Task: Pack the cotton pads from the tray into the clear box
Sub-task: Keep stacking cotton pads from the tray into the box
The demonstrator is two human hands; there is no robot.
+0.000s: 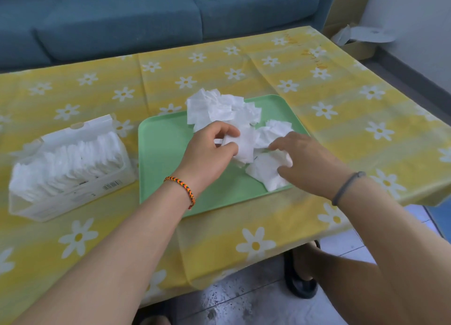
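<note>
Now, left hand [210, 149]: fingers and thumb curled, pinching a cotton pad [246, 144] at the tray's middle.
Right hand [305, 161]: fingers curled onto loose pads [264, 172] at the tray's near right corner.
Green tray [166, 168]: mid-table on the yellow daisy cloth [341, 120]; pad heap [214, 109] spills over its far edge.
Clear box [70, 168]: left of tray, just beside it, packed with upright pads.

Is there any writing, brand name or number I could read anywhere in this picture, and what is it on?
Nothing reads clearly.
Clear box: a barcode label with small print beside it, too small to read.
Tablecloth: orange script near the far right edge, too blurred to read.
</note>
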